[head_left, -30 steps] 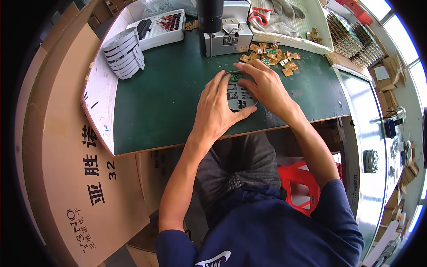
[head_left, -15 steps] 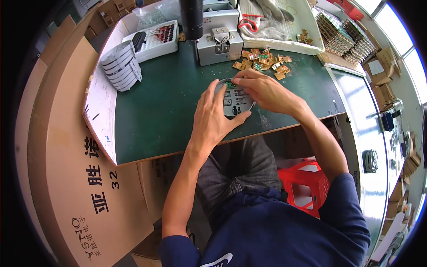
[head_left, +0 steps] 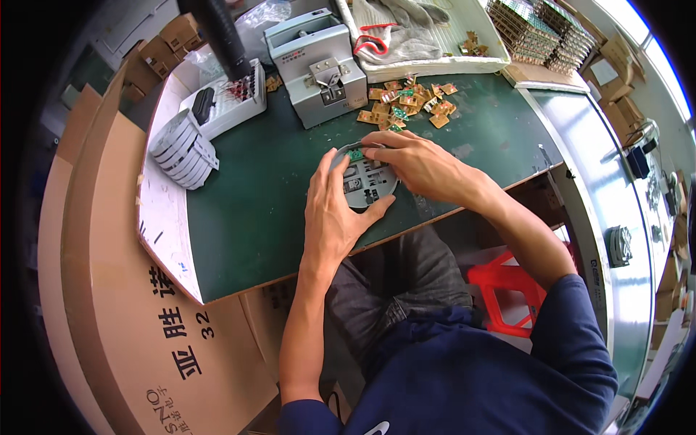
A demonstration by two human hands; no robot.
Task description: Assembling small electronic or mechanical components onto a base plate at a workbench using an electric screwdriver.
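Observation:
A round grey plastic housing (head_left: pixel 360 190) with slots and small black fittings inside rests at the near part of the green table, between my hands. My left hand (head_left: pixel 330 210) wraps its left side, with the thumb at the near rim and the fingers along the far left. Inside the far edge of the housing sits a small green circuit board (head_left: pixel 355 155). My right hand (head_left: pixel 424 165) is closed at the far right rim, thumb and fingertips pressed beside that board. Its fingers partly hide the board and rim.
Several small brown circuit boards (head_left: pixel 409 104) lie beyond my hands. Left of them stands a grey machine (head_left: pixel 322 83), with a dark tube (head_left: pixel 217 36) nearby. A stack of curved grey parts (head_left: pixel 185 156) leans at the left wall. A white foam tray (head_left: pixel 435 67) holds gloves.
The view has shifted, so the table and machine appear moved and turned. Both hands stay on the housing, with their grip much the same.

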